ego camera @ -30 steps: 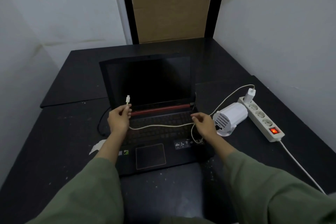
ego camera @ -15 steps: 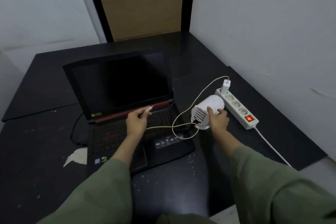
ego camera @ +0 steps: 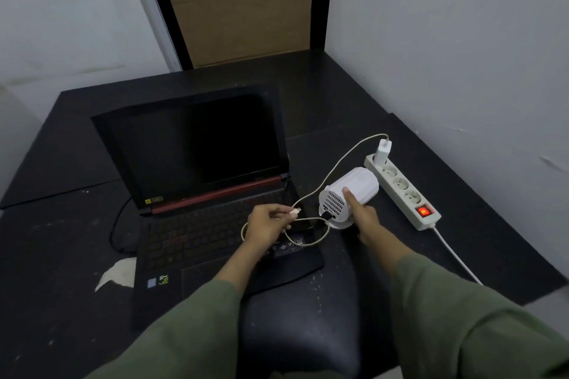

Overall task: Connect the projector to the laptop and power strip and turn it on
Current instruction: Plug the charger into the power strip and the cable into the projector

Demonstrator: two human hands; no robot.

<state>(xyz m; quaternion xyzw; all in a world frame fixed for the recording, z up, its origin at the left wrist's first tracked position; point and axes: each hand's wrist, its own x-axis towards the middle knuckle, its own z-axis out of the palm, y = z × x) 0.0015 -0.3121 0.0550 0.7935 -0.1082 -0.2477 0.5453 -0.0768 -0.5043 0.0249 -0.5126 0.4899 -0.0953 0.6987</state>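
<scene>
A small white projector (ego camera: 358,186) stands on its round base just right of the open black laptop (ego camera: 197,181), its vented back facing me. My right hand (ego camera: 365,218) grips the projector's near side, thumb up on its shell. My left hand (ego camera: 268,224) pinches the free plug end of a white cable (ego camera: 308,241) over the keyboard, the plug pointing at the projector's back. The cable loops across the laptop and runs to a white adapter (ego camera: 381,151) plugged into the white power strip (ego camera: 400,191), whose red switch (ego camera: 423,211) glows.
White walls close in on the right and left of the black table (ego camera: 338,95). A brown board (ego camera: 240,3) leans at the back. A scrap of white paper (ego camera: 115,275) lies left of the laptop. The strip's cord (ego camera: 455,258) trails toward me. A dark chair seat (ego camera: 301,326) sits under my arms.
My right hand went from the cable to the projector and took hold of it. My left hand carried the plug end rightward across the keyboard toward the projector's back. My view turned right.
</scene>
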